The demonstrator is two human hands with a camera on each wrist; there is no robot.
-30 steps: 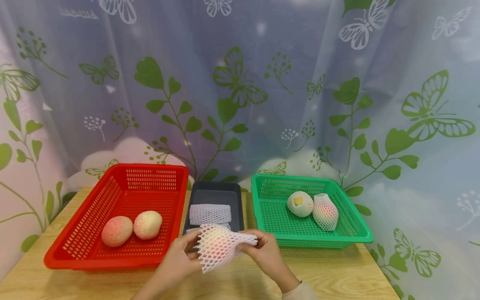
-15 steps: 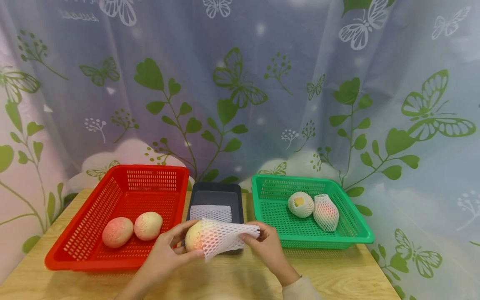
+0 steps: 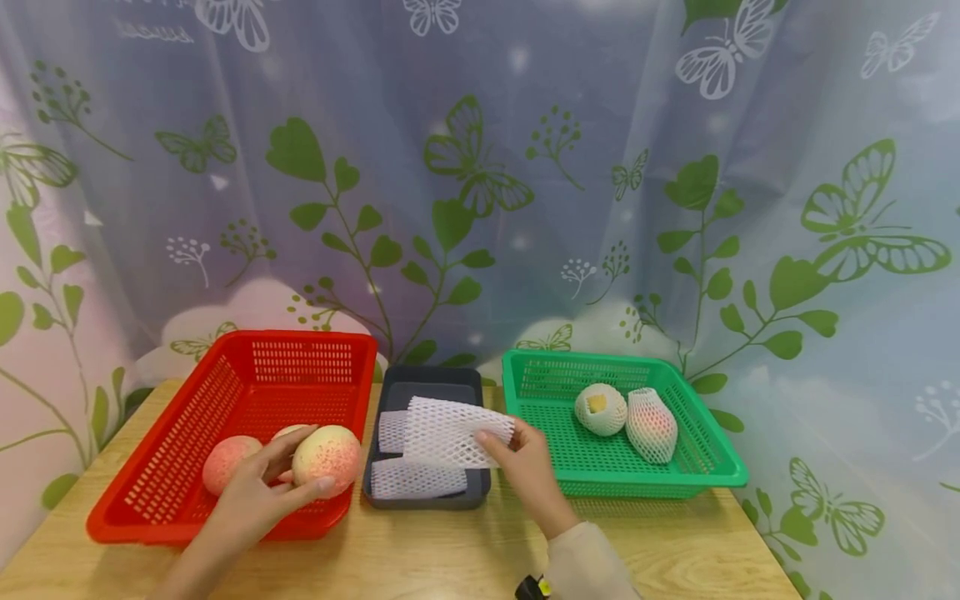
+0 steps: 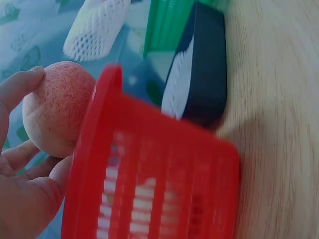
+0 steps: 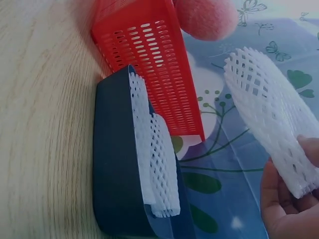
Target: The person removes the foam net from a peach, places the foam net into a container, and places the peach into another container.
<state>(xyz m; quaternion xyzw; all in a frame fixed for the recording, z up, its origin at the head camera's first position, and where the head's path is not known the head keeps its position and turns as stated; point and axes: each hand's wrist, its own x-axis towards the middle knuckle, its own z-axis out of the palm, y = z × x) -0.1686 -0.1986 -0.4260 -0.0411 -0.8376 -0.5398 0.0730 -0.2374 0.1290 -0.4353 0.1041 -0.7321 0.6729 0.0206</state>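
The counter (image 3: pixel 420 562) bore a red basket (image 3: pixel 296 392), a green basket (image 3: pixel 551 433) and a dark tray (image 3: pixel 431 387) between them. The red basket's rim seemed the main obstacle: the peach was right by it, touching or not I could not tell, so a little height looked wise. In the green basket lay two wrapped peaches (image 3: pixel 651 425). The left hand (image 3: pixel 249 500) had its fingers curved round the peach (image 3: pixel 336 454); a light, steady hold suited it. The right hand (image 3: pixel 522 467) pinched one end of a net (image 3: pixel 442 429) above the tray; gripping only that end would likely spare the mesh. Spare nets (image 3: pixel 416 481) lay beneath, apt to snag.
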